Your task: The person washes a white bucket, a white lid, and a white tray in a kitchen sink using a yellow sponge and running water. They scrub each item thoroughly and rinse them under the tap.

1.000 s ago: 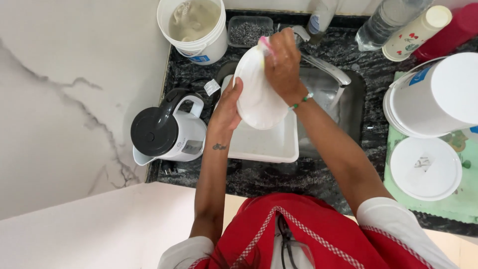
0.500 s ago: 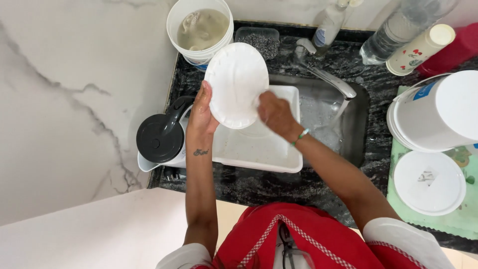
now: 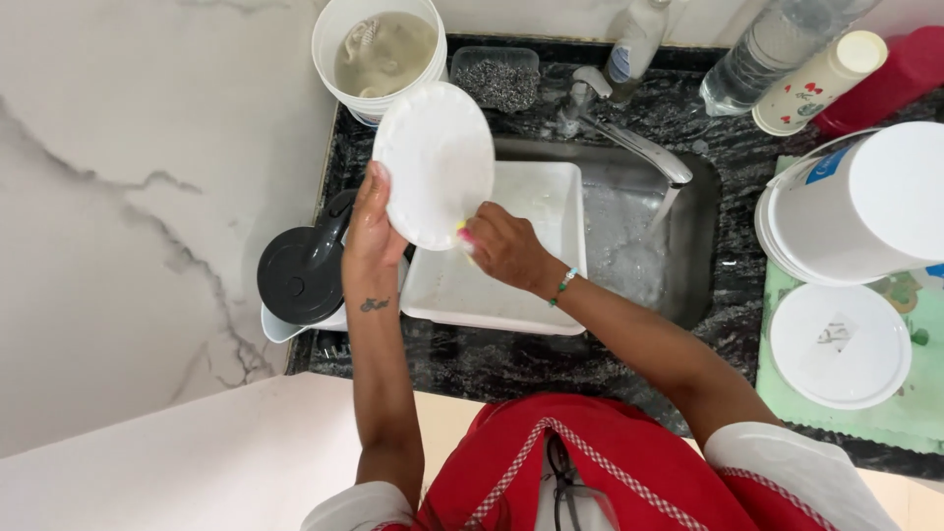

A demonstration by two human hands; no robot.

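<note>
One camera only, on my head, looking almost straight down over my chest at the sink [image 3: 678, 246] and dark stone counter [image 3: 551, 369]. Close range: my forearms fill the middle of the frame. Marble wall [image 3: 138, 197] runs along the left, tap [image 3: 629, 147] and backsplash at the far edge, green mat [image 3: 924, 413] at right. No second view to overlap.

Containers and labels around the sink

A blue-labelled spray bottle [image 3: 634, 44] stands behind the tap; a clear plastic bottle [image 3: 762, 54], patterned cream tube [image 3: 811, 84] and blue-labelled white bucket [image 3: 865, 206] sit right.
</note>
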